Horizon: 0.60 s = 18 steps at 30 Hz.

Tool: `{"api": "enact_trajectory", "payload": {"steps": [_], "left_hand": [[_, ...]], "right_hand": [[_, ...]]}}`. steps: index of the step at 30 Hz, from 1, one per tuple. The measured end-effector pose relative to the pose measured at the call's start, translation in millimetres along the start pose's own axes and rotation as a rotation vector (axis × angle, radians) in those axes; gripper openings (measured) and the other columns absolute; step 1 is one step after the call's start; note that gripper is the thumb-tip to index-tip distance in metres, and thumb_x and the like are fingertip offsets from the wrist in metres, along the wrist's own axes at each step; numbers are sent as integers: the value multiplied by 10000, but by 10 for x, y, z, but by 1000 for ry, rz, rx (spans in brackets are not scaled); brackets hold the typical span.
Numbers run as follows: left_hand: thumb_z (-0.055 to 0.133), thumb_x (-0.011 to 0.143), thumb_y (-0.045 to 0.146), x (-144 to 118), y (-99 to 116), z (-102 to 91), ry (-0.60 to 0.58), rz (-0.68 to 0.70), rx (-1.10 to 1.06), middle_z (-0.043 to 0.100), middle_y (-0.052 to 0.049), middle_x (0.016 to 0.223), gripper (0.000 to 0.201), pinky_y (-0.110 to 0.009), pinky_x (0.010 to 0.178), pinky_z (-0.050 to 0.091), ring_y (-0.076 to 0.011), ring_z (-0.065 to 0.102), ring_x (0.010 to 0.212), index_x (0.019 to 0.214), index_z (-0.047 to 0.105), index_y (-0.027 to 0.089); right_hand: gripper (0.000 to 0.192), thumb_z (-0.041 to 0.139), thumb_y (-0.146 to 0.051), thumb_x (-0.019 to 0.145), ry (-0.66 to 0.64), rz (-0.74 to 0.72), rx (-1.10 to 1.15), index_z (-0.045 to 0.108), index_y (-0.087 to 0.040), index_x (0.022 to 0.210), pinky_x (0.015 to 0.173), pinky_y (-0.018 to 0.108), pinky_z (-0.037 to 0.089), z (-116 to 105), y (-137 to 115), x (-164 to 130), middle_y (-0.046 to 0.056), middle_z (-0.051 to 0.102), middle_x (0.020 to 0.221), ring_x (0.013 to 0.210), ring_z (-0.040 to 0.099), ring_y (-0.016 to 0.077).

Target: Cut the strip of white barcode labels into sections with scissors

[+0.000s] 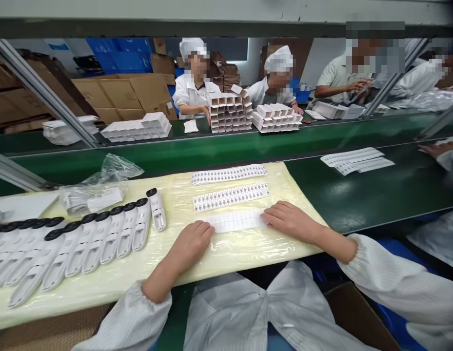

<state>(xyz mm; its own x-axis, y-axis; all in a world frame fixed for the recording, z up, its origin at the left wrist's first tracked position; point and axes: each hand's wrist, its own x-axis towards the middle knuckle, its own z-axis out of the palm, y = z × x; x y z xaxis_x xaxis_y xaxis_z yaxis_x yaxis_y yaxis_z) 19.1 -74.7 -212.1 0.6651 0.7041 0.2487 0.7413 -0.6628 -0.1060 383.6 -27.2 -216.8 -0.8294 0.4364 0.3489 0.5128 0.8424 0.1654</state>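
Left hand [191, 243] and right hand [290, 220] pin the label strip [236, 221] flat by its ends on the tabletop [248, 248]. Fingers released, grasping nothing (white devices [83, 243] lined up just left).

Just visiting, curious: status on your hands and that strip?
Left hand and right hand flat on ends of blank label strip. Nothing gripped. Printed strips beyond, white devices left.

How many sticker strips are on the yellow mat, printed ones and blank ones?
Printed strips: 2
Blank strip: 1, with the left hand and right hand at its ends
Total: 3
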Motion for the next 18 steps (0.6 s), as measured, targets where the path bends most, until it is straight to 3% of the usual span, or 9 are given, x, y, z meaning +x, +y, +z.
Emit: {"api": "enact_trajectory", "payload": {"steps": [3,7,9,12,18], "left_hand": [[420,944,51,82,137,35,18,-37,52,667,-95,939,272,-397,754,499,-261,609,872,1089,625,155],[439,1011,179,446,353,199,78,67,72,641,-156,1265,343,-466,940,475,-319,583,1175,1340,536,179],[432,1022,194,654,433,277,105,156,55,653,-128,1275,319,-435,962,471,-300,583,1199,1315,558,188],[409,1000,119,847,464,317,149,241,28,705,-102,1107,282,-388,874,495,-269,639,1056,1189,615,159],[397,896,-10,880,241,442,277,310,-34,714,-40,974,385,-321,848,502,-202,657,902,1113,641,195]], "right_hand": [[288,426,-260,1067,-6,3,40,692,-160,1116,879,403,523,112,28,107,129,725,1044,950,657,232],[293,440,-285,1069,-9,-13,73,701,-151,1066,842,366,519,212,55,205,117,717,975,914,652,219],[296,484,-353,1057,-9,-22,79,702,-153,1055,852,355,515,207,85,194,116,714,981,926,648,214],[299,544,-415,1030,-5,-47,75,699,-160,1057,903,339,506,151,155,119,115,713,1049,986,640,200],[216,570,-347,1028,-14,-67,10,676,-187,929,838,296,502,68,280,58,55,698,899,866,613,147]]}}
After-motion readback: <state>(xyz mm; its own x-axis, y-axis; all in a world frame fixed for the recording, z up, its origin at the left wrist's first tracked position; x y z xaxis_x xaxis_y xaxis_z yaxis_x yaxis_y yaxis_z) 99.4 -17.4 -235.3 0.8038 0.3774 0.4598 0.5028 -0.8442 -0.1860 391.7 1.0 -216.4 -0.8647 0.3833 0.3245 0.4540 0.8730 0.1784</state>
